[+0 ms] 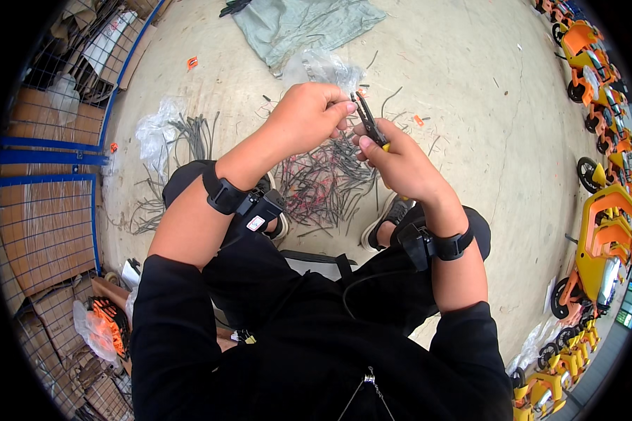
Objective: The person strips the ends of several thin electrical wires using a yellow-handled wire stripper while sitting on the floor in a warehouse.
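Observation:
My right hand [395,152] is closed around the handles of wire strippers [368,120], black in the jaws with yellow on the grips. The tool points up and to the left, its tip beside the fingertips of my left hand [316,113]. The left thumb and forefinger are pinched together at a small dark piece by the jaws; what it is cannot be made out. On the floor below both hands lies a loose pile of cut grey cable pieces and thin red wires [321,184]. A bundle of grey cables [195,134] lies to the left.
Clear plastic bags [158,131] lie left and ahead, near a grey-green woven sheet [300,26]. A blue wire-mesh cage [47,210] with cardboard stands at left. Yellow and orange ride-on vehicles [600,231] line the right. My shoes flank the pile.

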The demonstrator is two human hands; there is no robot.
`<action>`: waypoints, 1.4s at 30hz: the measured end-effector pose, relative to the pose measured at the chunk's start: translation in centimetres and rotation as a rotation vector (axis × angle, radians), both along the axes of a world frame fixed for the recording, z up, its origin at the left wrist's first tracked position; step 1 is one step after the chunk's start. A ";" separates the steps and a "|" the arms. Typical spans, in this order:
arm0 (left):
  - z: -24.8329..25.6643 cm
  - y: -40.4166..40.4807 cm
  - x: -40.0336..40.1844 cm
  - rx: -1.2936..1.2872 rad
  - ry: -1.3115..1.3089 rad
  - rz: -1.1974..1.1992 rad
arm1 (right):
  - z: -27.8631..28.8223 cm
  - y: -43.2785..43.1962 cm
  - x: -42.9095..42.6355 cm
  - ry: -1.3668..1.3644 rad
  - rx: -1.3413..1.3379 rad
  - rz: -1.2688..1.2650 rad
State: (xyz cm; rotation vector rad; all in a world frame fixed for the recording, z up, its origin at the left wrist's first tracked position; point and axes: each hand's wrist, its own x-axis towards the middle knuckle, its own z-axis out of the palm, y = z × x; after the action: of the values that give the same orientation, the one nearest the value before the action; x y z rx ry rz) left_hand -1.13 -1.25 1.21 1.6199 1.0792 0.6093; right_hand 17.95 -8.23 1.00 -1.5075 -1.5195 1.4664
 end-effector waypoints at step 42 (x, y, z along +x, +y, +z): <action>1.6 1.4 -2.7 0.014 -0.101 0.055 | 1.7 3.4 6.0 -0.137 0.157 -0.572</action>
State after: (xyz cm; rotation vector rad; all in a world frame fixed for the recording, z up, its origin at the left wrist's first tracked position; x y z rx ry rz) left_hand -3.86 0.14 2.82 1.5584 1.0492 0.7286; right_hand 23.93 -4.84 2.67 -1.7789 -1.1063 0.9085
